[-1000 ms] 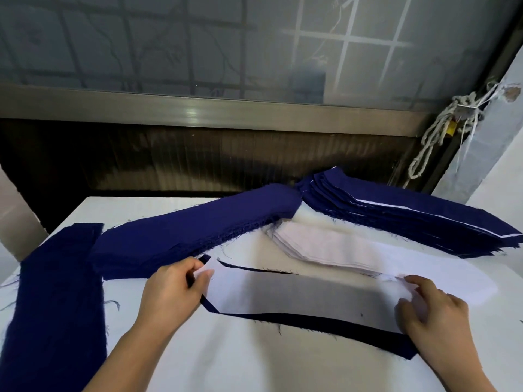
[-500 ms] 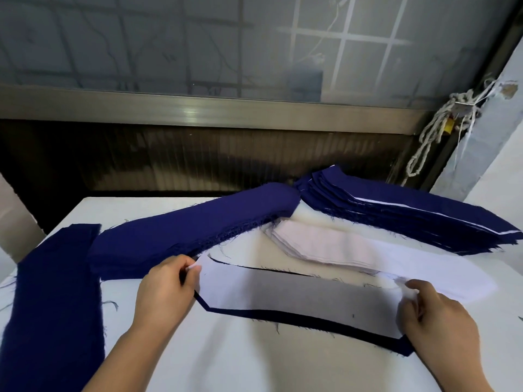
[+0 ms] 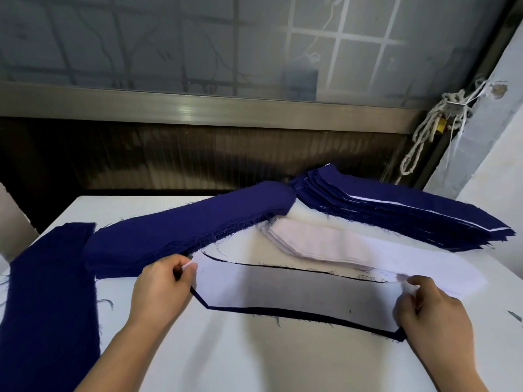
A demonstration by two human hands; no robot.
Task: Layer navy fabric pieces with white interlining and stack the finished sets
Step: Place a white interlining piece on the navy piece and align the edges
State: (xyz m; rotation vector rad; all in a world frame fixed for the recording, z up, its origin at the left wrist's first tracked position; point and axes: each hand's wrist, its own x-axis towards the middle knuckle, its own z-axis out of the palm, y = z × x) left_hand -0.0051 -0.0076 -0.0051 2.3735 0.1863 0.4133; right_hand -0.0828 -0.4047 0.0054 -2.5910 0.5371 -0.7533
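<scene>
Lying flat on the white table (image 3: 283, 360) in the lower middle of the frame is a navy fabric piece (image 3: 283, 311), with a white interlining piece (image 3: 297, 292) spread over it so that only a thin dark border shows along the near edge and at the slanted ends; the left hand (image 3: 162, 287) pinches the left tip of the interlining between thumb and curled fingers, just beside the near edge of a thick pile of navy pieces (image 3: 184, 230) that runs from centre left up toward the middle; the right hand (image 3: 433, 315) grasps the right end of the same interlining with its fingers bent, its heel resting over the navy corner there; just behind the layered pair, touching its far edge, sits a stack of white interlining (image 3: 325, 244), its long end reaching right past the right hand; farther back on the right lies a fanned stack of finished sets (image 3: 410, 213), navy with thin white lines showing between the layers; another length of navy fabric (image 3: 48, 292) hangs along the left edge of the table; above the table a metal window rail (image 3: 198, 106) crosses the frame, and a knotted white rope (image 3: 424, 131) hangs at upper right.
</scene>
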